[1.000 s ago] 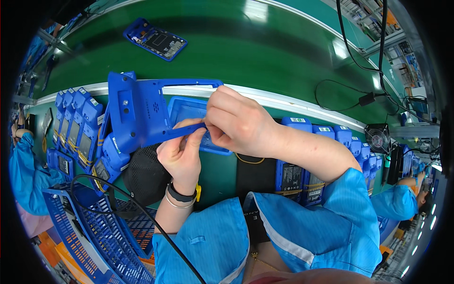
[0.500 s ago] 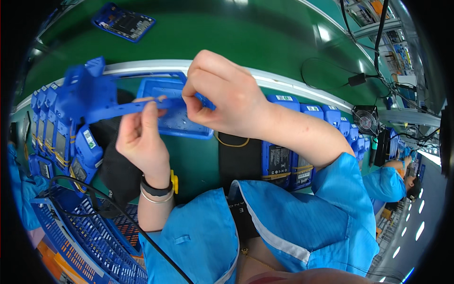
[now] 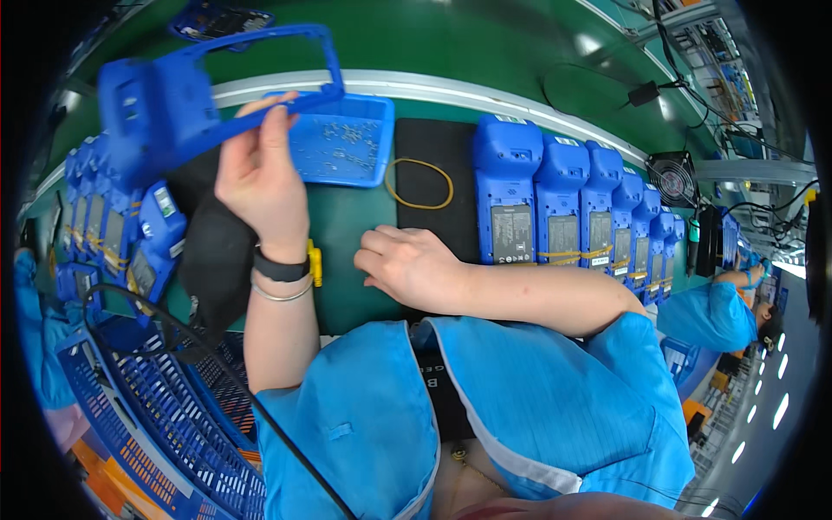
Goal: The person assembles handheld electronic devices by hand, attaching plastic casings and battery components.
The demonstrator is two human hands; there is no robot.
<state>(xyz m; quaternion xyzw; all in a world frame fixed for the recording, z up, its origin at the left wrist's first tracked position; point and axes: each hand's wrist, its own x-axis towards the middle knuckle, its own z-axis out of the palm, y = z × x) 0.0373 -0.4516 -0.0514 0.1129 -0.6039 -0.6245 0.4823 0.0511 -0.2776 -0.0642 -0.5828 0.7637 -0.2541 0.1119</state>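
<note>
My left hand [image 3: 264, 182] is raised and grips a blue plastic housing frame [image 3: 178, 108] by its lower bar, thumb and fingers pinched on it. The frame has a large rectangular opening and a thicker block at its left end. Behind the hand, partly covered, sits a shallow blue tray [image 3: 387, 143] holding many small metal pieces, apparently screws. My right hand [image 3: 407, 264] is low over the green mat, apart from the frame, with its fingers curled in. Whatever those fingers hold, if anything, is hidden.
A rubber band [image 3: 423, 206] lies partly on a black pad [image 3: 433, 143]. Blue handheld devices [image 3: 507, 160] stand in rows at both sides, several banded. An opened device [image 3: 221, 22] lies far left. A black cloth-like item [image 3: 212, 251], a cable [image 3: 217, 364] and blue crates [image 3: 147, 416] are near left.
My right hand has let go of the frame and dropped toward me. My left hand keeps the frame, now raised and tilted, uncovering the tray. The view has shifted.
</note>
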